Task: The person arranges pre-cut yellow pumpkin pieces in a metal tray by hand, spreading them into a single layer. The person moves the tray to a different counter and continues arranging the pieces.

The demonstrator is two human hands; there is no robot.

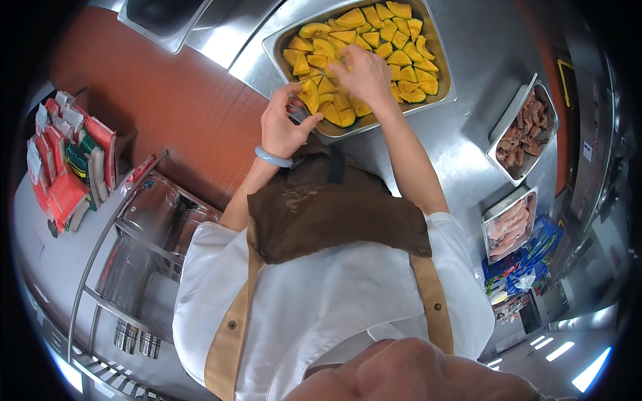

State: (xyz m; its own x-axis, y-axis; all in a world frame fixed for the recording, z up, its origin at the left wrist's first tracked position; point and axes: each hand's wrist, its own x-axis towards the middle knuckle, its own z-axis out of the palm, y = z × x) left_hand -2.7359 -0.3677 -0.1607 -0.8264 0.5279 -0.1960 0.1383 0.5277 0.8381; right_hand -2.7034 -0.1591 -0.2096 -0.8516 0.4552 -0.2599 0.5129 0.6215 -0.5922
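A rectangular metal tray (pixel 447 92) on the steel counter holds many orange-yellow pumpkin wedges with green rind, laid out over its bottom. At the tray's near left corner, my left hand (pixel 277 127), with a pale bangle on its wrist, grips a pumpkin wedge (pixel 309 95) between fingers and thumb. My right hand (pixel 368 77) reaches over the middle of the tray, low over the wedges. Its fingers are apart and point to the left; their tips are slightly blurred, and whether they touch a wedge is hard to see.
Right on the steel counter (pixel 468 144) stand a tray of brown meat pieces (pixel 525 130) and a tray of pale pink meat (pixel 511 227). Another metal pan (pixel 177 40) lies at the upper left. Red and white packages (pixel 67 167) and a rack with steel pots (pixel 150 207) are at left.
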